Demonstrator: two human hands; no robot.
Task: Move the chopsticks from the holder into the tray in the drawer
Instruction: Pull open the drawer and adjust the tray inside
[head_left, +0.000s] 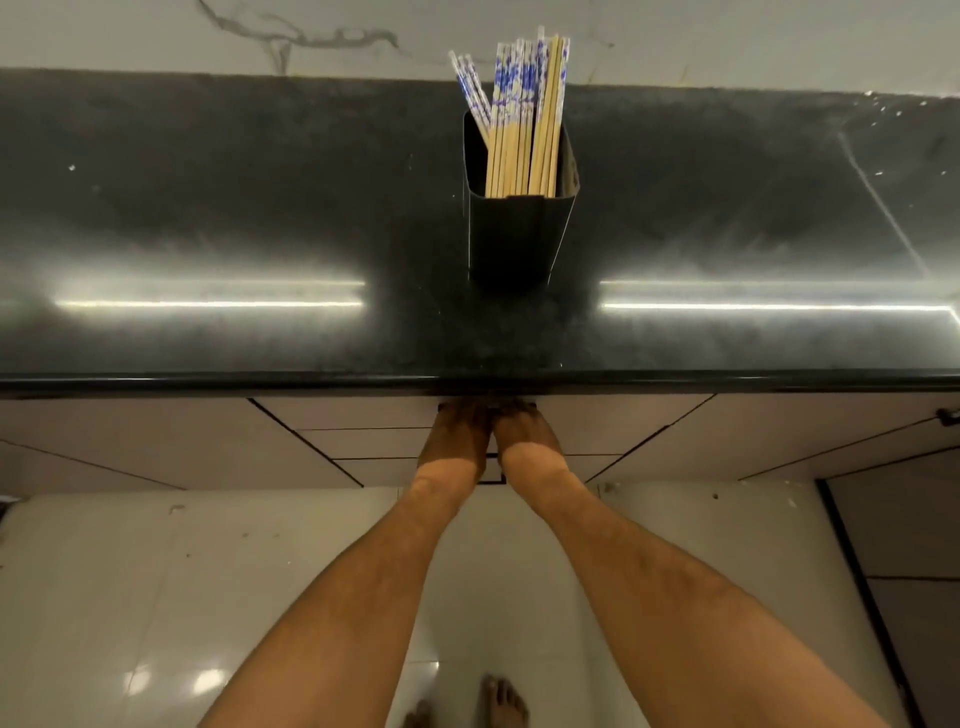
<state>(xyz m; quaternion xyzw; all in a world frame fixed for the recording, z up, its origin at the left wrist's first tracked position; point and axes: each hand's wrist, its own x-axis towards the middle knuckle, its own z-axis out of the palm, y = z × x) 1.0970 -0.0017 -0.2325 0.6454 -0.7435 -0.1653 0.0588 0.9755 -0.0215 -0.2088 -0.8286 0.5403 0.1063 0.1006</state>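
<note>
- Chopsticks (522, 119), pale wooden sticks, many with blue-and-white patterned tops, stood bundled upright in a dark, square-sided metal holder (514, 239); their lower ends were hidden inside it.
- That holder sat on the glossy black stone tabletop (208, 208), about midway along it and well back from the front edge.
- Both hands reached under the tabletop's front lip to the top of a pale drawer front (363, 413), side by side and touching.
- Left hand (460, 431): fingertips hidden under the lip, so I could not tell whether it gripped anything.
- Right hand (524, 428): likewise cut off at the fingers; its grip could not be made out.
- No drawer tray showed.
- Bare toes (501, 701) were cut off at the bottom edge, on white floor tiles (156, 597).
</note>
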